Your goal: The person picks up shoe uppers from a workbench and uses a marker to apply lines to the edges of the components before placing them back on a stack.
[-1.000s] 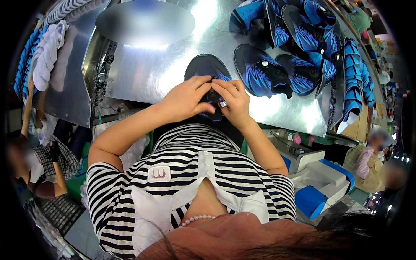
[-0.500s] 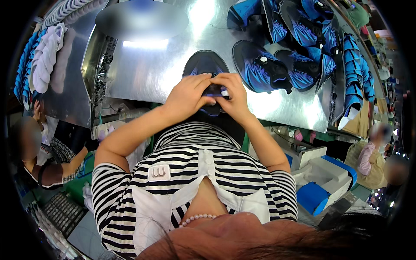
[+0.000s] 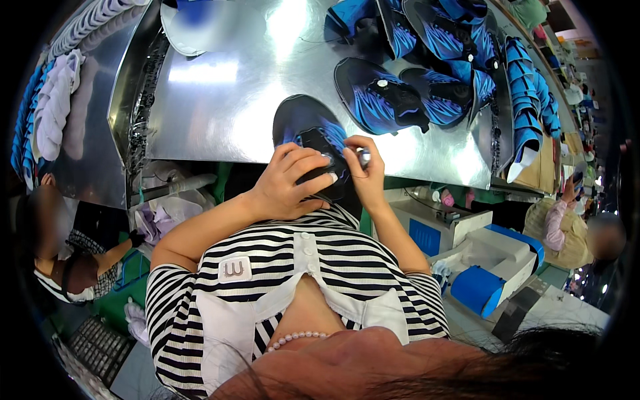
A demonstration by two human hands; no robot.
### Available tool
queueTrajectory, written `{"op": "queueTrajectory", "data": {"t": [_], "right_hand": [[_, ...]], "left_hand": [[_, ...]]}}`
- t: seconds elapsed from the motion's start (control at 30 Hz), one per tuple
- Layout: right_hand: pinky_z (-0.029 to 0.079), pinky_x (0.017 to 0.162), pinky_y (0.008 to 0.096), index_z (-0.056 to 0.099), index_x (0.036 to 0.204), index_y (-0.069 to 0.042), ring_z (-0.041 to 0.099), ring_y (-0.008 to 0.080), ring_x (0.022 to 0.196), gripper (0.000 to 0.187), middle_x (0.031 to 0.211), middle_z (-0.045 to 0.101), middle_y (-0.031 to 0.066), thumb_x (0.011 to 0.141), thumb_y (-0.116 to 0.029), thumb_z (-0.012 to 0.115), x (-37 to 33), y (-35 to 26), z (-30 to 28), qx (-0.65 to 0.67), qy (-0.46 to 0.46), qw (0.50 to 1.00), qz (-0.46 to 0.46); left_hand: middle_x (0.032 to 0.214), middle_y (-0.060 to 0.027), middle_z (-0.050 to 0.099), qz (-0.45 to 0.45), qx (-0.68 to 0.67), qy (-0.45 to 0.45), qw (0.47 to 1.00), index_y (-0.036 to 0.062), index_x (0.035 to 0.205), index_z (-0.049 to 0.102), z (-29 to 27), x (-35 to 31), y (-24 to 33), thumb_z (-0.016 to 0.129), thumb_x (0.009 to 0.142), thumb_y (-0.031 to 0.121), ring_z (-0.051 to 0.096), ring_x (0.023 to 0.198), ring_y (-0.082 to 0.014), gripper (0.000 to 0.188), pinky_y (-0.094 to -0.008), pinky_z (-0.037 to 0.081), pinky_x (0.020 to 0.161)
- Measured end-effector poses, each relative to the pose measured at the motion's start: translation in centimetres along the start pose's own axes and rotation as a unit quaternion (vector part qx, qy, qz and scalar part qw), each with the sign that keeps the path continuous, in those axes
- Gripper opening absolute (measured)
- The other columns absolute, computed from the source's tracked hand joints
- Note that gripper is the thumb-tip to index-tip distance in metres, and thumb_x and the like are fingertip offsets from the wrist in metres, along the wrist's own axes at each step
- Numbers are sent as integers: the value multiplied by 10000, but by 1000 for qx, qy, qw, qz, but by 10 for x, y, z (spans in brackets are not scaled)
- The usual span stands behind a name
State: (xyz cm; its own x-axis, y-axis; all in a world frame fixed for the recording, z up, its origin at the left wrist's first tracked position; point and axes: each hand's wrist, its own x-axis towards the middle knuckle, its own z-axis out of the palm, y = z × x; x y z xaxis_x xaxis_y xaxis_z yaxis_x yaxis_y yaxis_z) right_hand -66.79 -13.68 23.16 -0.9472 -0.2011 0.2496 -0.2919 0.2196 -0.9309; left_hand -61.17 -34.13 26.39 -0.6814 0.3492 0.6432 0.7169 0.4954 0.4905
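In front of me at the table's near edge is a black-and-blue shoe upper [image 3: 308, 119], its rounded toe lying on the metal. My left hand [image 3: 293, 177] is closed on its left side, fingers lying over the dark opening. Beside the upper's right edge, my right hand [image 3: 367, 175] is curled with thumb and forefinger close together. A small shiny metallic piece [image 3: 364, 156] shows in that hand; its kind is too small to make out. The rear part of the upper hangs past the table edge, partly hidden by my left hand.
More black-and-blue shoe uppers [image 3: 380, 97] lie piled at the table's right. Overlapping blue pieces [image 3: 525, 107] line the far right, white ones [image 3: 59, 100] the far left. A white-and-blue machine [image 3: 497, 267] stands right of me. People sit on both sides.
My hands have moved apart, the right one to the right with the metallic piece. More of the upper's front shows now. The whole view has shifted slightly.
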Motion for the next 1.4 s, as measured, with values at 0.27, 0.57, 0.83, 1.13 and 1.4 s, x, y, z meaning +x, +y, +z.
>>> {"op": "queueTrajectory", "data": {"t": [0.27,0.57,0.83,1.13,1.4], "right_hand": [[449,883,290,619,1029,-21,579,181,945,173,1009,656,77,870,-53,678,33,2,32,66,21,996,47],[519,811,347,618,1149,-32,633,262,946,399,1077,610,123,773,-24,754,7,-19,-5,-44,-153,975,-153],[564,765,376,642,1098,-12,664,343,912,574,1133,608,183,533,60,719,37,-13,30,-143,-220,927,-267],[479,647,247,585,1037,-6,582,123,714,181,881,595,51,869,-23,650,78,-81,49,43,-118,978,-168],[489,610,321,607,1054,-30,624,223,674,185,987,640,101,879,-72,651,218,-56,76,-54,-163,969,-175]], "left_hand": [[1123,-114,607,-107,12,-23,994,36,907,647,-23,11,-6,574,679,-35,538,1176,-353,250,-471,397,987],[1207,-102,592,-80,130,-46,987,48,947,659,-34,12,-16,763,744,220,506,1219,-322,285,-509,360,1053],[1126,-129,613,-46,121,2,992,-20,879,649,-31,2,-36,745,690,64,558,1096,-362,228,-462,469,939],[1316,-182,530,-126,46,28,991,10,1171,579,-92,50,-19,728,767,72,568,1128,-363,436,-404,467,959],[1245,-130,569,-209,101,85,969,90,1215,631,-157,55,-127,620,696,-133,583,1132,-307,565,-356,495,931]]}}
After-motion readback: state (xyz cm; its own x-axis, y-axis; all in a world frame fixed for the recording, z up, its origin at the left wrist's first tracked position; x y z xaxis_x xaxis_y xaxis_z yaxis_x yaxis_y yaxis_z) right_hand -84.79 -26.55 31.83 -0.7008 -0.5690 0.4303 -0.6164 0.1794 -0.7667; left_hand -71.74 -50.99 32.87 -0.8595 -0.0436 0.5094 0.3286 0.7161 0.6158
